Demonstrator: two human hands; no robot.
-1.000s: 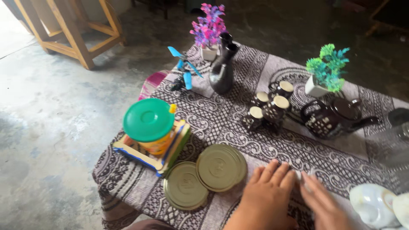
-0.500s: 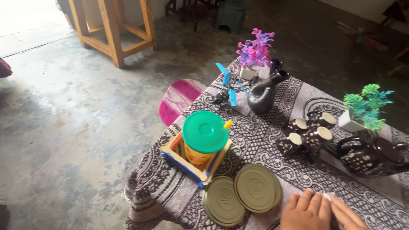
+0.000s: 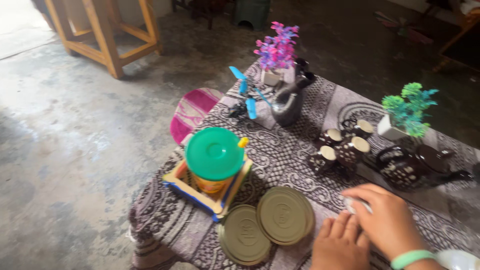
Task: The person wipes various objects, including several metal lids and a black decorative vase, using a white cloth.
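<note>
My left hand (image 3: pixel 339 246) lies flat on the patterned table cloth (image 3: pixel 280 152) at the bottom edge, fingers together, holding nothing. My right hand (image 3: pixel 384 220), with a green wristband, crosses over it, its fingers curled on a small pale object (image 3: pixel 353 204) that is mostly hidden. Just left of the hands, two round olive metal lids (image 3: pixel 284 215) (image 3: pixel 244 236) overlap on the cloth. Beyond them stands a jar with a green lid (image 3: pixel 215 154) in a shallow wooden tray (image 3: pixel 197 192).
Several dark spotted cups (image 3: pixel 345 149) and a dark teapot (image 3: pixel 406 167) stand beyond the hands. Farther back are a green plant (image 3: pixel 409 107), purple flowers (image 3: pixel 277 50), a dark jug (image 3: pixel 290 102) and a blue propeller toy (image 3: pixel 246 95). A pink stool (image 3: pixel 192 112) and a wooden frame (image 3: pixel 105 37) stand on the concrete floor.
The view has swung left and back a little. My right hand has risen and moved across the back of my left hand, now curled on the pale object.
</note>
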